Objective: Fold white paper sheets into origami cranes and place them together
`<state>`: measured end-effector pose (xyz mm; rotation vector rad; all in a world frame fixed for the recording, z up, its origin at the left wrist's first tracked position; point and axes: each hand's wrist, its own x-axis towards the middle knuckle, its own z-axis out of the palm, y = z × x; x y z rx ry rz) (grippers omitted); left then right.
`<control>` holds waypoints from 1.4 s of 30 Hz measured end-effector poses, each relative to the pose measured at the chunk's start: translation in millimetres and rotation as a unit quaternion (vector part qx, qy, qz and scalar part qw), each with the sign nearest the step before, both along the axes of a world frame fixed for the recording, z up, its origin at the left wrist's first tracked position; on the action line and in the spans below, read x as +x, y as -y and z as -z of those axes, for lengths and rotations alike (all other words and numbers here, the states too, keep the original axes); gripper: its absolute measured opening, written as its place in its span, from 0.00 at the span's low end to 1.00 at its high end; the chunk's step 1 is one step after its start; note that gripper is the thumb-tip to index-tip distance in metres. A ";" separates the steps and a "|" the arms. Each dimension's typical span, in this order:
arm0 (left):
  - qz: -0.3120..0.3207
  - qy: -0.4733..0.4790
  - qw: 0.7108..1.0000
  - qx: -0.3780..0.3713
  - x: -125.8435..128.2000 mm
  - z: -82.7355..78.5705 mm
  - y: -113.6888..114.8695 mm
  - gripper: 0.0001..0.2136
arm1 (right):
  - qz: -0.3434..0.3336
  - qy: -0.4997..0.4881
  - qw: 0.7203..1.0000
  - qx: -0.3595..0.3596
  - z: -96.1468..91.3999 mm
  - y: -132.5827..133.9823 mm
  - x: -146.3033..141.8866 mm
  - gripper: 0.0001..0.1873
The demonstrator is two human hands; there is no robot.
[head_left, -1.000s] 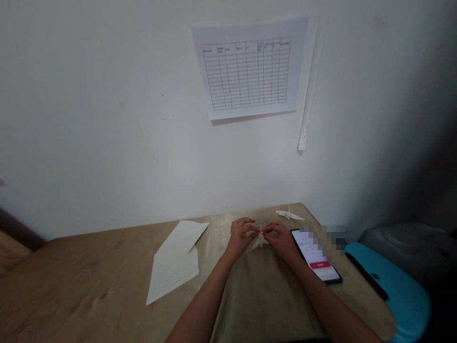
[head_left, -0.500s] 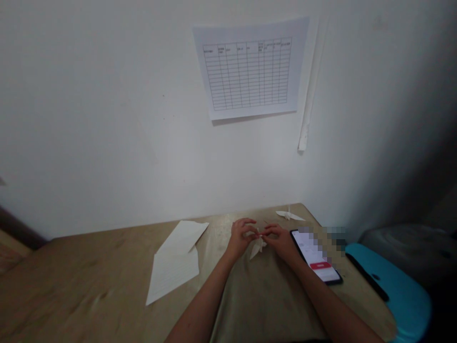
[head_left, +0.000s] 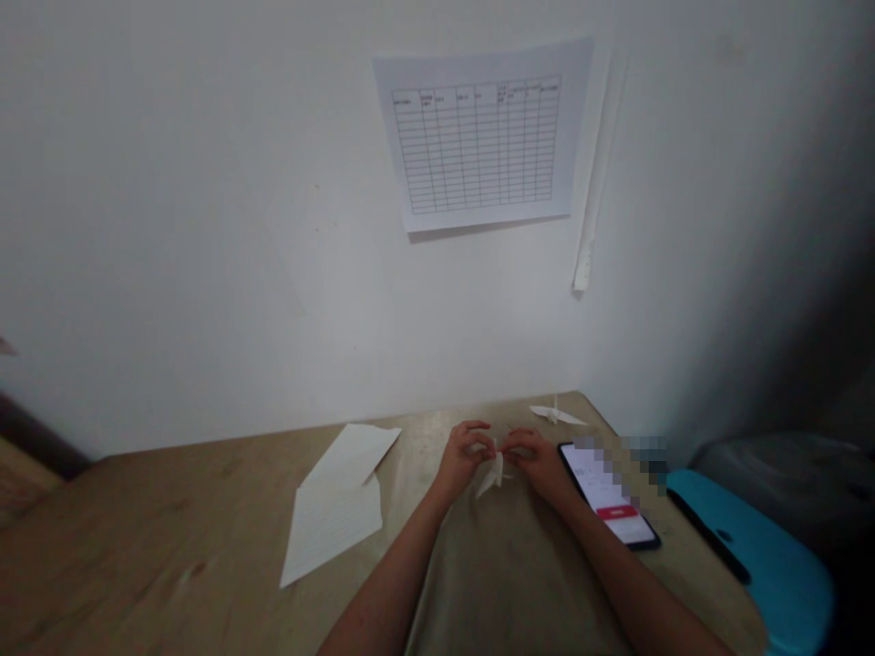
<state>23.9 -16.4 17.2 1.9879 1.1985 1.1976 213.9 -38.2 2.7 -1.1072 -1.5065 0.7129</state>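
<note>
Where the two hands meet near the far edge of the table (head_left: pixel 205 538), a small crane (head_left: pixel 490 481) of folded white paper is held between them. The left hand (head_left: pixel 462 457) grips it from the left and the right hand (head_left: pixel 538 456) from the right; in each, thumb and forefinger are brought together, clamped on the upper part of the paper, with the other fingers curled clear. The two sets of fingertips lie just beside each other. One pointed flap hangs below them, slanting toward the left forearm, and a thinner one shows on the right. Whether the lowest point touches the table cannot be told.

The step in hand appears to be fine shaping, the narrow upper part being pinched or creased while the flaps hang free. From this position, the next move would call for a light, steady hold by one hand while the other presses or draws out a fold; too firm a pull could tear or crumple the thin paper.

For comparison, a second crane (head_left: pixel 556 415) lies beyond the right hand, near the table's far right corner, its wings spread. Two sheets (head_left: pixel 336 531), one partly overlapping the other, lie to the left, well apart from the hands. A phone (head_left: pixel 627 531), its screen lit, lies beside the right forearm.
</note>
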 end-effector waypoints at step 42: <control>-0.060 -0.105 0.990 0.077 1.7 -9.8 8.6 0.04 | 0.087 0.268 0.935 0.216 2.3 5.9 -4.2 0.06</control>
